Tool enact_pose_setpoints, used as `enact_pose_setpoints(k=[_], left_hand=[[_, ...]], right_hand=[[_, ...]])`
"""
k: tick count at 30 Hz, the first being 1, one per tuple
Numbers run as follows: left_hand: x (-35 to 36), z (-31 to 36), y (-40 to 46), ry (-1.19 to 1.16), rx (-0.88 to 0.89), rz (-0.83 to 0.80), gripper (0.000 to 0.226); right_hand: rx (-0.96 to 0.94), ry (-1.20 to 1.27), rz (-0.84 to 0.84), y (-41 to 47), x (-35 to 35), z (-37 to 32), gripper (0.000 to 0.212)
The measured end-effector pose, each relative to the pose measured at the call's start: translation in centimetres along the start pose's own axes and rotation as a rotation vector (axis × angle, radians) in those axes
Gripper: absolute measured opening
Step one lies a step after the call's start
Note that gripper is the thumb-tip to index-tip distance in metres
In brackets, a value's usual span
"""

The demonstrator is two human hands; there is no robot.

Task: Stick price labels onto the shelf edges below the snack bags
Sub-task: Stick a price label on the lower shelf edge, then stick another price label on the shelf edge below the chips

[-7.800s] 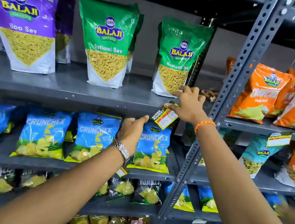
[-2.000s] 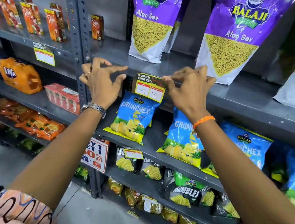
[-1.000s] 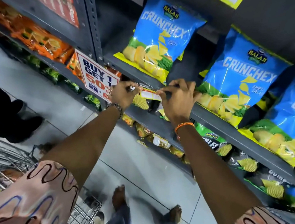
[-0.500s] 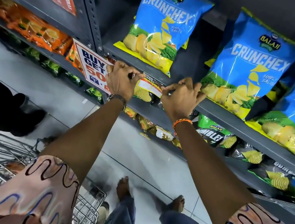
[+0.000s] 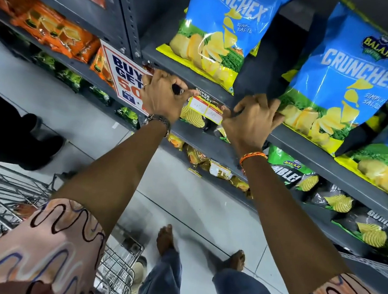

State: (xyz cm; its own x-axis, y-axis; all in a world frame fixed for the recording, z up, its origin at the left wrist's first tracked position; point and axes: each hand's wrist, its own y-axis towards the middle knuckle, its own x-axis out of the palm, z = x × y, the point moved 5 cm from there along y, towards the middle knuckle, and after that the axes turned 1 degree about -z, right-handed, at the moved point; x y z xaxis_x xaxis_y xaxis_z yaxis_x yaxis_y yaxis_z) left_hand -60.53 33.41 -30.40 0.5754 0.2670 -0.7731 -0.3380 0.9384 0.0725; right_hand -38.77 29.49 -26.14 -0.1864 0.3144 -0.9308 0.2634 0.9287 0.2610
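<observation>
Price label (image 5: 206,107): small card, dark header reading "SUPER MARKET", yellow border, two white boxes with faint handwritten figures, illegible. It is lying flat against the grey shelf edge (image 5: 309,148), tilting with the shelf's slant. Two blue Crunchex bags (image 5: 223,29) (image 5: 350,77) are standing on the shelf above, the label hanging just below the left bag's lower corner.

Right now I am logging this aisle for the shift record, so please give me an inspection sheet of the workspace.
Surface: grey shelf edge, bare right of the hands.
Job's things: price label held against the edge, below the Crunchex bag.
Clutter: promo sign hanging left of the label.
Grippers: left hand pinches the label's left end; right hand its right end.
Cables: nothing seen.
Surroundings: wire trolley, tiled floor.
</observation>
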Motion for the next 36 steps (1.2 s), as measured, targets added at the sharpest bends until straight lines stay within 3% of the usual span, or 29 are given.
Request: enact_pose_setpoints(k=[5,8,13,19,21,25,28,32,36], left_hand=[[0.0,0.3,0.3,0.032,0.017,0.0,0.046],[-0.1,0.4,0.4,0.043,0.012,-0.006,0.044],[-0.4,0.4,0.4,0.099,0.046,-0.026,0.041],[-1.7,1.4,-0.4,0.046,0.09,-0.017,0.02],[-2.6,2.0,-1.3,-0.009,0.086,0.016,0.02],[-4.5,4.5,-4.6,-0.142,0.03,0.152,0.04],[-4.8,8.9,-7.5,-0.276,0.082,0.237,0.049],[-1.7,17.4,-12.6,-0.322,0.246,0.17,0.043],[3.7,27.0,-20.2,-0.395,0.383,-0.041,0.035]], right_hand=[[-0.212,-0.086,-0.005,1.5,-0.2,-2.8,0.052],[-0.292,-0.195,0.037,2.3,-0.3,-4.1,0.044],[-0.337,-0.257,0.071,1.7,-0.5,-4.4,0.037],[-0.347,-0.24,-0.097,1.8,-1.2,-3.5,0.052],[-0.331,-0.193,-0.079,1.4,-3.1,-1.4,0.059],[-0.178,-0.096,0.161,-1.0,-8.8,6.3,0.044],[-0.007,-0.058,0.258,-2.7,-12.2,13.9,0.036],[0.274,-0.047,0.301,-5.9,-16.6,24.9,0.034],[0.615,0.063,0.288,-9.5,-20.5,35.9,0.032]])
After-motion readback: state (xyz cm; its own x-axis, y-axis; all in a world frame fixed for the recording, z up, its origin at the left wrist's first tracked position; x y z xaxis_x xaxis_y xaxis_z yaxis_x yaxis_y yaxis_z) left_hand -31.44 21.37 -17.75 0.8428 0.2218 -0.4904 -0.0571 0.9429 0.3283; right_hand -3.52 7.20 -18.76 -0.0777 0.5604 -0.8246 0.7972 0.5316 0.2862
